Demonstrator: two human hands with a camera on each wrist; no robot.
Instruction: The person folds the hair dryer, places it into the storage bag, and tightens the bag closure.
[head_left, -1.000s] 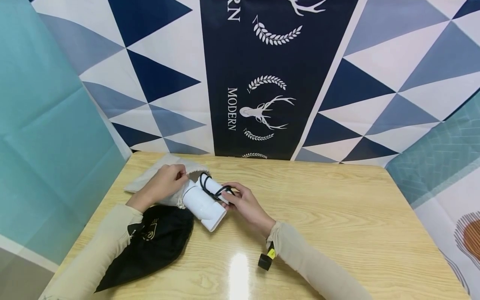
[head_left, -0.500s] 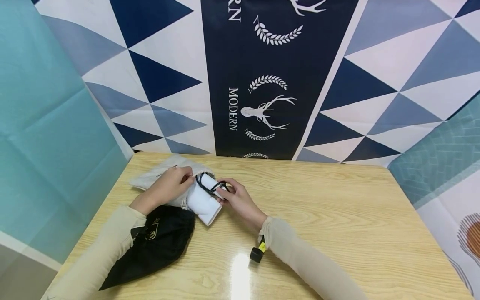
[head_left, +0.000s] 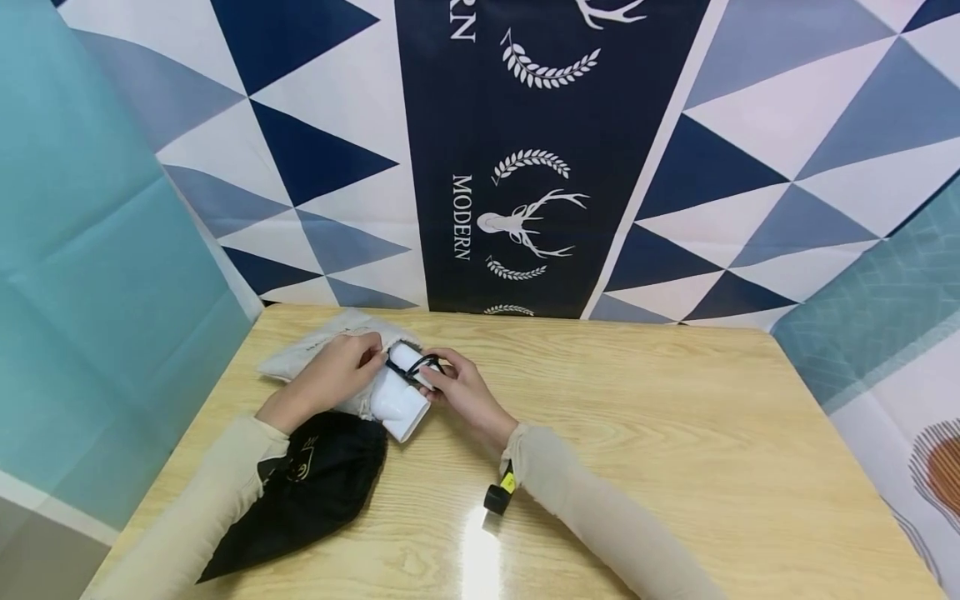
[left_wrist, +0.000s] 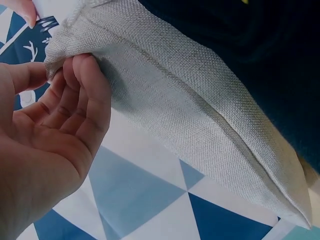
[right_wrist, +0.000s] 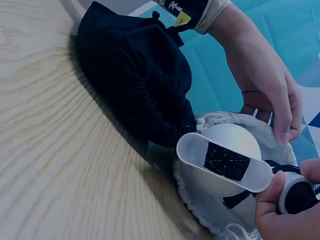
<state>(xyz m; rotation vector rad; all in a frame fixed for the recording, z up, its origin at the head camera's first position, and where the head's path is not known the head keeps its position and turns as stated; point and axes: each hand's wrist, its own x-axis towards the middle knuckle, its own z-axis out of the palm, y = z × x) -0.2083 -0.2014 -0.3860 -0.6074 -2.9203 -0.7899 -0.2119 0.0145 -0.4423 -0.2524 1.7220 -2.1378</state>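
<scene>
A white hair dryer (head_left: 401, 405) with a black cord (head_left: 431, 360) coiled about its handle lies partly inside a light grey drawstring bag (head_left: 294, 357). My left hand (head_left: 330, 379) pinches the rim of that bag, thumb against fingers, as the left wrist view shows on the cloth (left_wrist: 175, 110). With my right hand (head_left: 467, 398) I grip the end of the handle and the cord. In the right wrist view the flat nozzle (right_wrist: 192, 150) points out of the bag's mouth; the dryer's rear is hidden inside.
A black drawstring pouch (head_left: 330, 483) with a gold print lies beneath my left forearm, beside the grey bag. Both rest at the left of the wooden table (head_left: 645, 433). A patterned backdrop (head_left: 517, 125) stands behind the table's far edge.
My right hand has moved left, pushing the hair dryer deeper into the grey bag, so less of it shows. My left hand keeps its pinch on the rim, shifted slightly right.
</scene>
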